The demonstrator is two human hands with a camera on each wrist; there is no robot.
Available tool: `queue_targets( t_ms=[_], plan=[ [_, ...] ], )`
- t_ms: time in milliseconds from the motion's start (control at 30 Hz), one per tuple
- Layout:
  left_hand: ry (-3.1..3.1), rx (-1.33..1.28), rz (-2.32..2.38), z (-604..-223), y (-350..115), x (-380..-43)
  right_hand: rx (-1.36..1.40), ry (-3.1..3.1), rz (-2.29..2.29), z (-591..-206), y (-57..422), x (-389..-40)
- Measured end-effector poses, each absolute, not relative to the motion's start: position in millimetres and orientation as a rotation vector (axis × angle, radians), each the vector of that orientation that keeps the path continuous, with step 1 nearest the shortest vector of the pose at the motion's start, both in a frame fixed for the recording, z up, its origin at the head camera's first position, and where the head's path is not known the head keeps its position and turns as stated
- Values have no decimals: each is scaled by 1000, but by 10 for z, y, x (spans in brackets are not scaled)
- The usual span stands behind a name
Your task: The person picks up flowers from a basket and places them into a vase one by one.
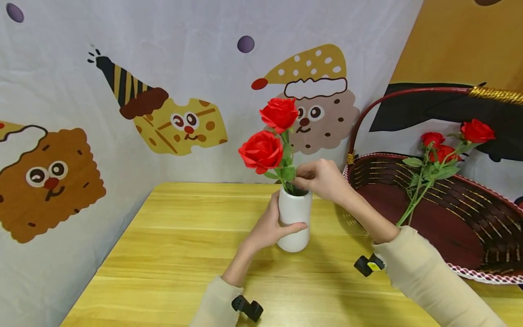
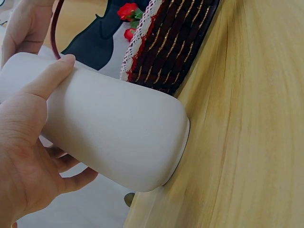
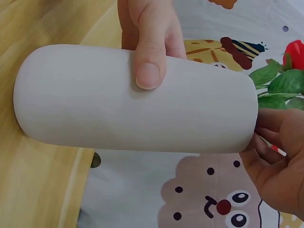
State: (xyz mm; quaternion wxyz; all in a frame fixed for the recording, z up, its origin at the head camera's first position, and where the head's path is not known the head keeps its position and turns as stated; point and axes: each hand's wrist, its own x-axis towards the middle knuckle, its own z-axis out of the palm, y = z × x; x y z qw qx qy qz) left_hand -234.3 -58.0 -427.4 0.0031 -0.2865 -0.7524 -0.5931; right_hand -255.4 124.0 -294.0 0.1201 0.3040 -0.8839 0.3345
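Observation:
A white vase (image 1: 295, 222) stands upright on the wooden table, with two red roses (image 1: 261, 152) rising from its mouth. My left hand (image 1: 267, 229) grips the vase around its side; in the right wrist view its thumb (image 3: 148, 73) lies across the white wall. At the rim, my right hand (image 1: 324, 179) has its fingers curled at a rose's green stem, just below the leaves (image 1: 287, 172). Those fingertips are partly hidden by the vase edge in the right wrist view, where the right hand (image 3: 280, 161) touches the rim. Inside the vase, the stem ends are out of sight.
A dark woven basket (image 1: 416, 190) with a tall handle (image 1: 392, 95) stands to the right, beneath my right forearm. More red roses (image 1: 443, 152) lean in it. Behind the wooden table (image 1: 196, 227) hangs a cloth (image 1: 184, 36) printed with cartoon food.

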Motion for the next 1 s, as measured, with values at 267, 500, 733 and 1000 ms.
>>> queue_targets(
  t_ms=[267,500,733,1000],
  plan=[
    [-2362,-911,-1865,-4263,-576,-2338,822,-2645,917,-2896,1223,-2550],
    [-2387,-897,-1843,-4266,-585,-2328,761,-2669,895,-2893,1197,-2541],
    [-2395,-879,-1856,-4257,-581,-2319,724,-2654,893,-2893,1193,-2519],
    [-2378,-879,-1879,-4266,-582,-2320,779,-2586,925,-2918,1236,-2512]
  ],
)
